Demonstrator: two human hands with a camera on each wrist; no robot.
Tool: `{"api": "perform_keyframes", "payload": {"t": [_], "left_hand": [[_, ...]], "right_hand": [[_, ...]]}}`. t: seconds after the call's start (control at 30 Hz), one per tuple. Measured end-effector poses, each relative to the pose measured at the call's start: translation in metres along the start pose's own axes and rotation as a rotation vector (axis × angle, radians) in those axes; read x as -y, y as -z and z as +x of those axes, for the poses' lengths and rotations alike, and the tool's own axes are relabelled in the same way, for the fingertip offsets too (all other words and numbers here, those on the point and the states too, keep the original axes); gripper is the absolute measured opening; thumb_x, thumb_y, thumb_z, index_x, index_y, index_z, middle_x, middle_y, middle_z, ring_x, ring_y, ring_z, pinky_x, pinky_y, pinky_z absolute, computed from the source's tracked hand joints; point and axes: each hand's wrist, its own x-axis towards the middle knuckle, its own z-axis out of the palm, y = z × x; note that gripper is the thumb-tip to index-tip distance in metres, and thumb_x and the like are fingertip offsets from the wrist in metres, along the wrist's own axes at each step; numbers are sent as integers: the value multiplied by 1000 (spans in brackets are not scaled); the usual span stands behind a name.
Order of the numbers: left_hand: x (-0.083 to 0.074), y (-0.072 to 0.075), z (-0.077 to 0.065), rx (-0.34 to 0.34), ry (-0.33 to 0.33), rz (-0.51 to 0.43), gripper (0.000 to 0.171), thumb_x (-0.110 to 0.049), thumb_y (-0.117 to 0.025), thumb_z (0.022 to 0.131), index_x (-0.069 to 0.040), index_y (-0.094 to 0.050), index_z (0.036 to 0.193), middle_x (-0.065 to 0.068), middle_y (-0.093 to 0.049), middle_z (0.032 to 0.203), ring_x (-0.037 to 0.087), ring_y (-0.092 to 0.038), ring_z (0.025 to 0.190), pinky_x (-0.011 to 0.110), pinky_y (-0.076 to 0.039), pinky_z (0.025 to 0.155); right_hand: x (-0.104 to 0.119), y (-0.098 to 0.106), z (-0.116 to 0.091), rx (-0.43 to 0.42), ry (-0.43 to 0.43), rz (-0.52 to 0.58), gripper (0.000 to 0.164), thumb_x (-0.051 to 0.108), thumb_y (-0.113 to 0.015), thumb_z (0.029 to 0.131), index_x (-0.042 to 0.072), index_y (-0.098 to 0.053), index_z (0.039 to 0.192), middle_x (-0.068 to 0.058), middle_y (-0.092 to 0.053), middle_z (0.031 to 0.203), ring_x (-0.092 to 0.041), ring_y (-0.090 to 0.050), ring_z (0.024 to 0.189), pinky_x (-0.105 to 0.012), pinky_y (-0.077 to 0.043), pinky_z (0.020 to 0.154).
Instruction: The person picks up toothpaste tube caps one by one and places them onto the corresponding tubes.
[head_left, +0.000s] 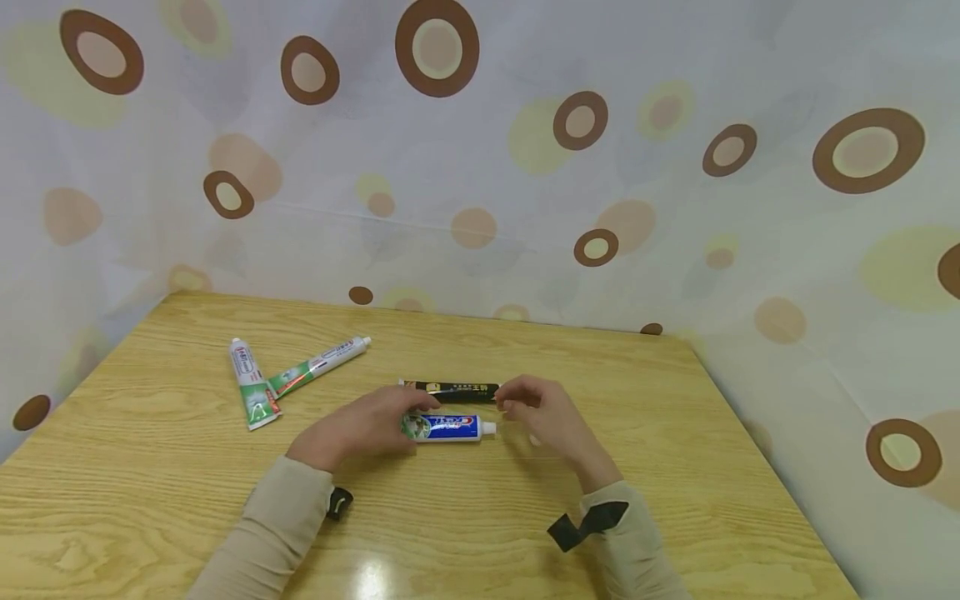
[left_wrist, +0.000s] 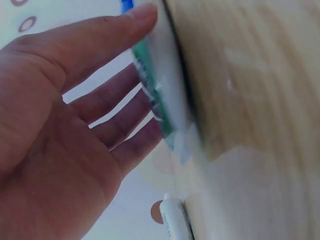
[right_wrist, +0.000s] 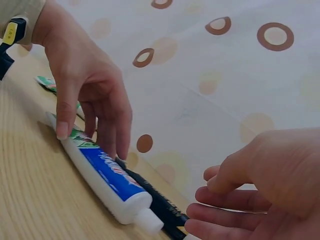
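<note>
Head view: the left hand (head_left: 365, 429) clasps its fingers on the blue-and-green plastic toothpaste tube (head_left: 452, 427), roughly parallel to the desk's far edge (head_left: 450, 533), cap toward the loosely curled right hand (head_left: 553, 425).

Soft, fairly even light fills the head view, with one white glare patch low on the wood-grain tabletop (head_left: 450, 533) and faint, soft-edged shadows under the left hand (head_left: 367, 427) and right hand (head_left: 557, 422). The left wrist view is smeared — toothpaste tube (left_wrist: 162, 75) and tabletop streak with blur — while the right wrist view is dimmer, crisper.
</note>
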Motion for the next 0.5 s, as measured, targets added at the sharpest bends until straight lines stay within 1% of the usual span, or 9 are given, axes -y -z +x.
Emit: {"api": "perform_keyframes", "payload": {"t": [0.03,0.13,0.2,0.27,0.37,0.43,0.5], "left_hand": [[1,1,0,-4,10,-15,56,-11,-78,84,-14,-59,137,3,-60,136,23,-54,128,44,-42,109],[4,8,-2,-13,8,-39,54,-13,-76,87,-11,-58,137,5,-60,137,25,-54,128,45,-44,108],[7,14,-4,-27,8,-65,52,-14,-75,88,-8,-57,137,8,-60,137,28,-54,129,48,-44,107],[12,19,-7,-46,26,-90,50,-14,-71,91,-8,-56,138,9,-58,139,31,-52,131,50,-43,106],[20,28,-14,-97,55,-114,50,-13,-68,93,-10,-55,140,10,-57,141,34,-49,132,53,-43,106],[24,33,-19,-138,69,-107,50,-11,-66,93,-9,-53,141,12,-55,143,37,-48,133,54,-42,106],[30,38,-22,-187,77,-75,50,-10,-66,93,-8,-52,142,15,-54,144,40,-47,134,56,-42,106]], "right_hand": [[0,2,-1,-2,1,22,19,-2,-56,97,-5,-66,114,-23,-67,111,-39,-64,106,-43,-56,90],[0,9,-1,-19,0,64,20,-1,-55,98,-6,-64,115,-26,-65,113,-42,-63,108,-44,-56,91],[0,14,-2,-30,0,83,21,0,-55,98,-7,-64,116,-28,-64,115,-43,-62,110,-43,-56,91],[-1,19,-3,-52,-4,95,21,1,-54,99,-7,-64,116,-29,-63,117,-40,-63,109,-39,-56,91],[-2,27,-5,-88,-18,103,21,2,-54,99,-6,-63,117,-26,-64,117,-34,-64,109,-37,-56,92],[-2,31,-7,-110,-34,99,21,3,-55,99,-4,-63,117,-24,-64,117,-31,-65,108,-37,-56,92],[-4,36,-8,-122,-46,93,21,5,-55,100,-4,-63,117,-24,-64,117,-31,-64,108,-38,-56,92]]}}
